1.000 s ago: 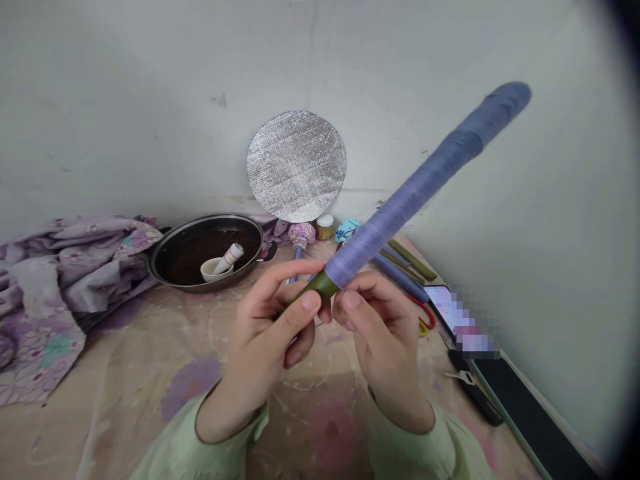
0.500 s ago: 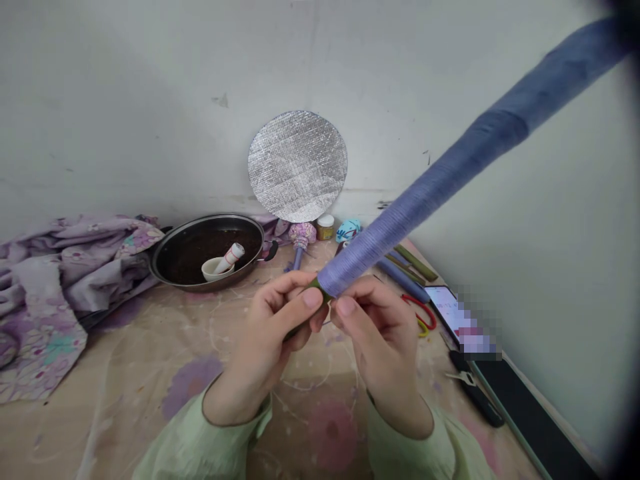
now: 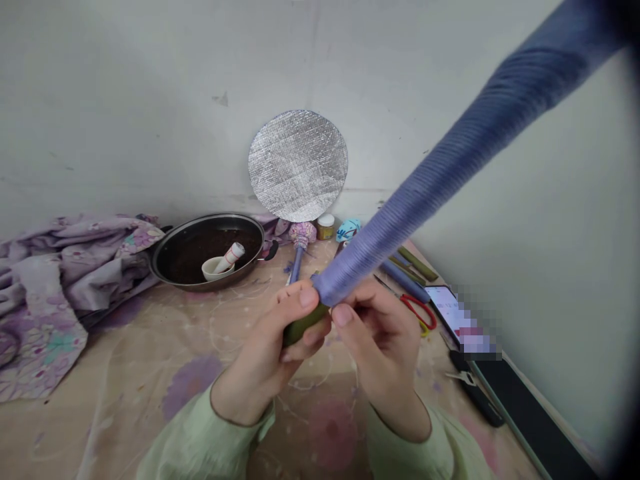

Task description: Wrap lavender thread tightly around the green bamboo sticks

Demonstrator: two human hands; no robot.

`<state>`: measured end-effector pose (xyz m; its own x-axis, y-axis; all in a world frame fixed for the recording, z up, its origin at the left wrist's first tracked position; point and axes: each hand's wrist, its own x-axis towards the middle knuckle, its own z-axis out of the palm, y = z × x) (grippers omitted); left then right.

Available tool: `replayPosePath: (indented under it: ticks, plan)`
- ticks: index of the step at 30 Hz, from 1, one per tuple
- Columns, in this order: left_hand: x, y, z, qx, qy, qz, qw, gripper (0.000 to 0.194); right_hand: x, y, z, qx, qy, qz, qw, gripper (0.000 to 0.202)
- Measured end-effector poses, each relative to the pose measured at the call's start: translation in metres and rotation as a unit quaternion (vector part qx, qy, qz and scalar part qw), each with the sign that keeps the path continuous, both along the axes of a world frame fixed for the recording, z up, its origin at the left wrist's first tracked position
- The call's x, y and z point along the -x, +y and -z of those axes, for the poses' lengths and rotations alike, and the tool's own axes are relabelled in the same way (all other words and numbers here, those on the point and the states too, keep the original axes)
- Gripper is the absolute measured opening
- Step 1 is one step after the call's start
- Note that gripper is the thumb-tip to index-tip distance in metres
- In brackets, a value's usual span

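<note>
Wrapped rod (image 3: pixel 425 190) tips closer, its far end now out of view

Since a second ago, the rod's rounded far end has swung up and to the right, past the limit of the view, so the part that shows looks thicker. Both hands are close together on its near end, held above the middle of the table (image 3: pixel 135 393).

The left hand (image 3: pixel 270 347) is clasped around the bare green end (image 3: pixel 303 325), its thumb pressed at the lower edge of the purple-blue winding and its other fingers curled underneath. The right hand (image 3: pixel 387 340) is just beside it, thumb and forefinger brought together in a pinch at that same edge, the other fingers loosely bent; whatever lies between the tips is too small to tell.

Toward the table's right edge lie red-handled scissors (image 3: pixel 419 311), a phone (image 3: pixel 460 320) with part of its screen blurred out, and a key (image 3: pixel 467 379) on a black case. Behind the scissors are some green sticks (image 3: pixel 417 265). Along the back edge stand a small jar (image 3: pixel 326 228) and a silver disc (image 3: pixel 299 167). Near the back left corner, a dark pan (image 3: pixel 160 270) holds a white cup (image 3: pixel 211 271), beside rumpled floral cloth (image 3: pixel 95 267).
</note>
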<state>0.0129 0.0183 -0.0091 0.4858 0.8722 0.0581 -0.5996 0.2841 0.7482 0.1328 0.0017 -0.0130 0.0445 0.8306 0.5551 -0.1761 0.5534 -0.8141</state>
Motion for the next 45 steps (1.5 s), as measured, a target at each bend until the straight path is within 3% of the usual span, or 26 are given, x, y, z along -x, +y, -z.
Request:
replayPosePath:
  ticks: [5, 13, 17, 23, 30, 45]
  plan:
    - [0.001, 0.002, -0.002, 0.032, -0.024, 0.053, 0.998, 0.033, -0.004, 0.003, 0.001, -0.011, -0.023, 0.053, 0.998, 0.014]
    - [0.008, 0.006, -0.004, 0.077, -0.073, 0.104, 0.989, 0.028, -0.010, 0.012, 0.003, 0.021, 0.015, 0.032, 0.999, 0.014]
    - [0.009, 0.002, -0.007, 0.070, -0.063, 0.078, 0.992, 0.022, -0.010, 0.014, 0.003, 0.031, 0.038, 0.015, 0.999, 0.015]
    - [0.006, -0.002, -0.012, 0.001, 0.007, -0.034, 0.999, 0.029, -0.009, 0.011, 0.002, 0.042, 0.021, 0.015, 0.999, 0.018]
    - [0.006, -0.003, -0.012, -0.019, 0.037, -0.077, 0.996, 0.030, -0.007, 0.008, 0.002, 0.036, 0.026, 0.009, 0.999, 0.017]
    - [0.006, -0.004, -0.012, 0.028, -0.030, -0.017, 0.999, 0.026, -0.007, 0.009, 0.002, 0.036, 0.062, 0.004, 0.997, 0.019]
